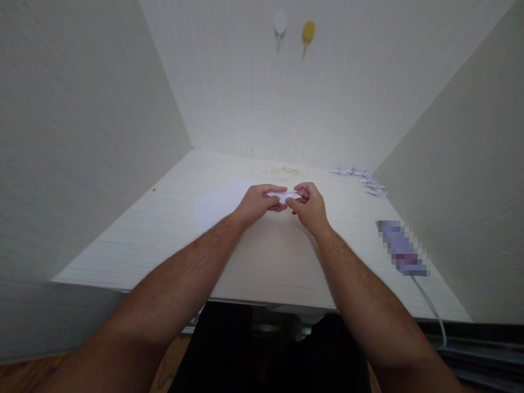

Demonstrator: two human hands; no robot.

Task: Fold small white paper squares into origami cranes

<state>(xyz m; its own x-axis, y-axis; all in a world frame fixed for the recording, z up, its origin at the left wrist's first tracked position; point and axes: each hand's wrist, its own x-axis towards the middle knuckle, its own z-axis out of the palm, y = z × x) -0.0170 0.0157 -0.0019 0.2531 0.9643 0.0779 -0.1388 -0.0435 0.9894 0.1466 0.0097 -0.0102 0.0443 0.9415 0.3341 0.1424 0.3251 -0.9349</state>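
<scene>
A small folded piece of white paper [283, 196] is held between both hands, above the middle of the white table. My left hand [262, 202] grips its left end, the thumb on the near face and the fingers behind. On the other end, my right hand [309, 204] pinches the paper between thumb and fingers. Parts of the paper are covered by the fingertips. White paper sheets [219, 204] lie flat on the table just left of my left hand. Several small folded paper cranes [366, 179] stand in a row at the back right corner.
The white table [262, 267] is closed in by walls on three sides. A blurred-out flat device [403, 248] with a white cable [430, 305] lies near the right edge. A white hook [280, 23] and a yellow hook [308, 31] are on the back wall.
</scene>
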